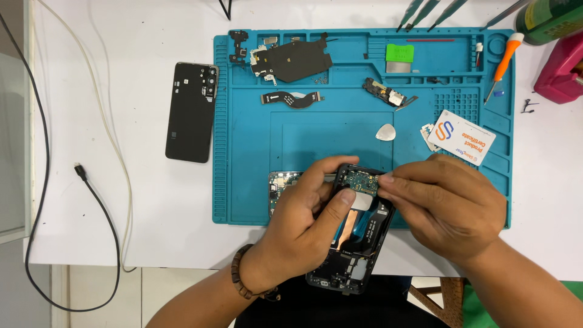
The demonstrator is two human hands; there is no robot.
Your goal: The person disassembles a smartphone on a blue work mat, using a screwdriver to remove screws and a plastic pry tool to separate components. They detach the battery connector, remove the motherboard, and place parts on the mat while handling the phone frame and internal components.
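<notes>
A person's left hand point(303, 209) grasps an opened phone frame point(358, 231) from its left side, thumb pressed on the metal plate inside, holding it tilted above the near edge of a blue repair mat point(243, 164) on a white surface point(133, 206). The right hand point(443, 197) pinches the green circuit board point(359, 180) at the frame's upper end between fingertips. A second circuit board point(280, 185) lies on the mat just left of the left hand. Farther up the mat rest a grey triangular pick point(385, 132), a flex cable point(290, 98), a black shield plate point(294, 59) and a white card point(461, 137). The phone's black back cover point(191, 112) lies on the surface left of the mat, an orange-handled screwdriver point(503, 64) at the mat's right edge.
</notes>
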